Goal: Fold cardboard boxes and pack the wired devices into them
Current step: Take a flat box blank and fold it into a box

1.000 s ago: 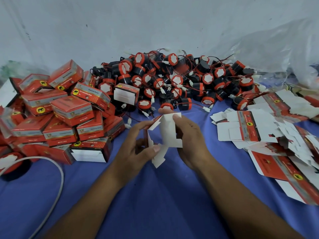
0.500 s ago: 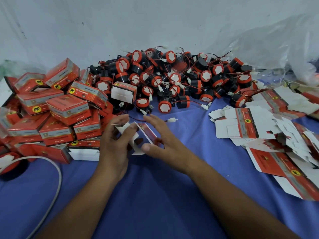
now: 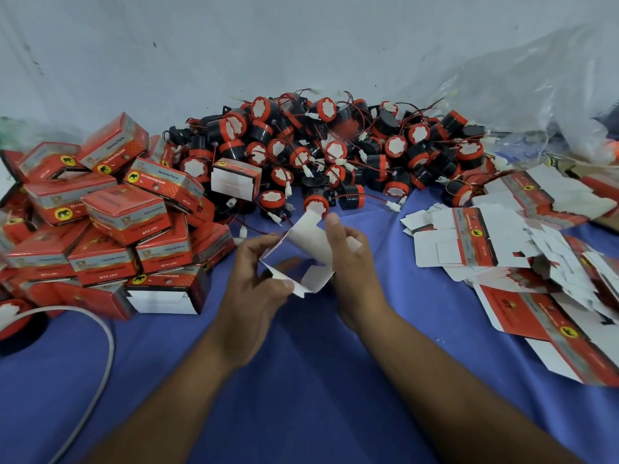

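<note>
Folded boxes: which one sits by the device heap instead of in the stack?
The box with its white panel facing the camera, at the left edge of the device heap; the others are piled together in the stack further left.

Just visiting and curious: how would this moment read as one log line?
phase: folding | left hand: pinches half-folded box | right hand: holds its other side | wired devices: heaped behind, none picked

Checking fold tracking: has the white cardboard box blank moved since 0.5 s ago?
Yes. The white cardboard box blank has shifted right, away from the stack of folded red boxes.
</note>
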